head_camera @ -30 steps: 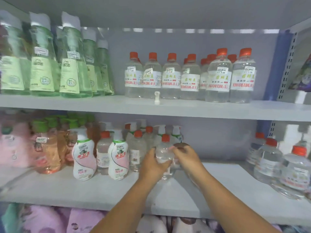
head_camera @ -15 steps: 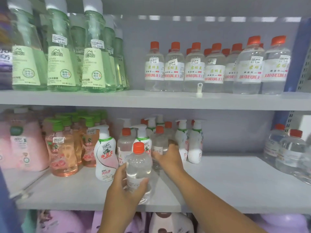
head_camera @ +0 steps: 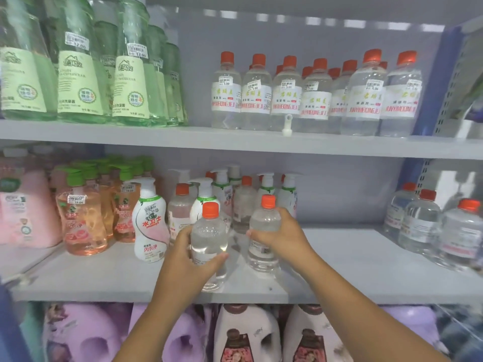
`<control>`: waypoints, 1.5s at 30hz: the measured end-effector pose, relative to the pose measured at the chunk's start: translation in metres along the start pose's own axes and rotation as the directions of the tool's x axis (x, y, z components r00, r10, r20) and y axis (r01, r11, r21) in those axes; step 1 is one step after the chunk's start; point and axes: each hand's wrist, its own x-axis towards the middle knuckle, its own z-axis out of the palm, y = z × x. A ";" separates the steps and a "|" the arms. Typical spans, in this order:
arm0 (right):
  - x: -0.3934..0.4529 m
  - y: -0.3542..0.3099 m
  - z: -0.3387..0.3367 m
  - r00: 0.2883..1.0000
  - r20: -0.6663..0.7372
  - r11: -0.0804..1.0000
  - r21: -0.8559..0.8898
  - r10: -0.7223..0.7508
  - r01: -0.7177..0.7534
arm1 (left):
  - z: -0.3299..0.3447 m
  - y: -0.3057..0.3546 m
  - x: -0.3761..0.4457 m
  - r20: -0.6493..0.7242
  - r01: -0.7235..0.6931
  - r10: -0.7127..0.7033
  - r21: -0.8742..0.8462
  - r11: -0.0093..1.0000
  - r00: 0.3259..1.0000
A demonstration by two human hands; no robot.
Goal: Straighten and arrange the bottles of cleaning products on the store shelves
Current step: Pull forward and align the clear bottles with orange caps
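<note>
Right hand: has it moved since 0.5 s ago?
Yes. The right hand has come forward out of the pump bottles toward the shelf's front edge, now gripping a clear red-capped bottle.

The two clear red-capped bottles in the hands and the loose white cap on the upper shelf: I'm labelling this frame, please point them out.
Left-hand bottle [head_camera: 209, 231], head view, clear shoulder.
Right-hand bottle [head_camera: 264, 220], head view, clear shoulder.
White cap [head_camera: 287, 126], head view, its body.
</note>
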 end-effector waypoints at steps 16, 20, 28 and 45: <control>-0.095 -0.177 -0.241 0.894 0.146 0.906 0.058 -0.424 0.420 | 0.000 0.283 -0.051 -0.131 -0.408 0.393 -0.118 0.905 0.910; -0.056 -0.228 -0.262 0.882 0.094 0.885 -0.023 -0.462 0.466 | 0.011 0.329 0.006 -0.132 -0.451 0.443 -0.039 0.892 0.887; 0.045 -0.212 -0.232 0.941 -0.041 0.905 -0.291 -0.335 0.310 | 0.044 0.319 0.116 0.029 -0.215 0.213 0.106 0.971 0.977; 0.094 -0.243 -0.208 0.900 0.023 0.356 -0.914 -0.436 0.196 | 0.055 0.289 0.176 0.257 -0.331 0.283 0.167 0.929 0.924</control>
